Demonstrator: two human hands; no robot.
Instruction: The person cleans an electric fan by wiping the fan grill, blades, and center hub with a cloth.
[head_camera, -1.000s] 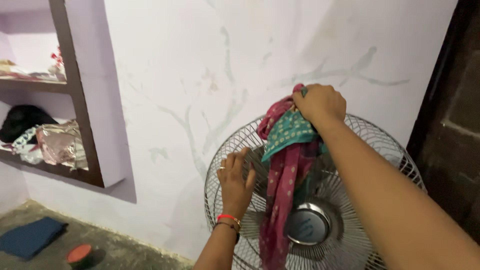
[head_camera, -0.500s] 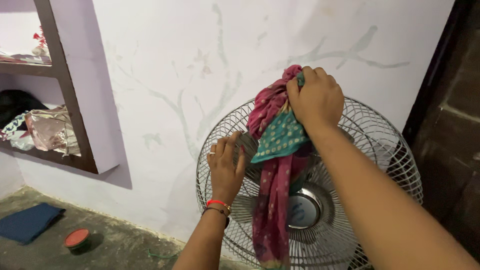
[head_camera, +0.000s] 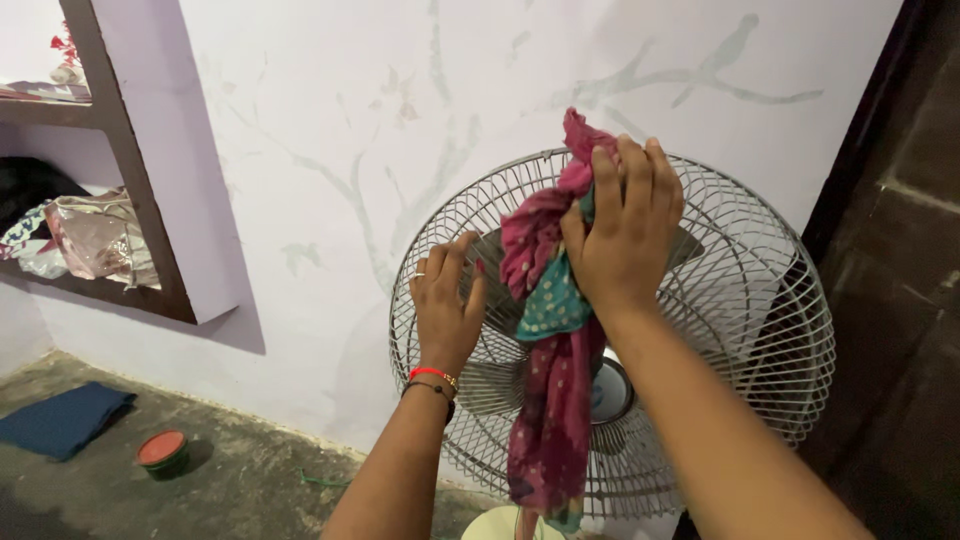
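A round wire-grilled fan (head_camera: 760, 300) stands against the pale wall, facing me. My right hand (head_camera: 622, 230) grips a bunched pink and teal dotted cloth (head_camera: 548, 400) and presses it against the upper middle of the grille; the cloth's loose end hangs down over the fan's shiny hub. My left hand (head_camera: 446, 300), wearing a ring and red and dark wristbands, rests flat with spread fingers on the left side of the grille.
Wall shelves (head_camera: 120, 160) at the left hold folded fabrics and a shiny bag. On the floor lie a blue folded cloth (head_camera: 62, 420) and a small red-lidded tin (head_camera: 162, 450). A dark door frame (head_camera: 880, 150) borders the right.
My right hand has slid the cloth down from the fan's top rim onto the front of the grille, palm now flat on it. The view tilted down slightly; my left hand stays on the grille.
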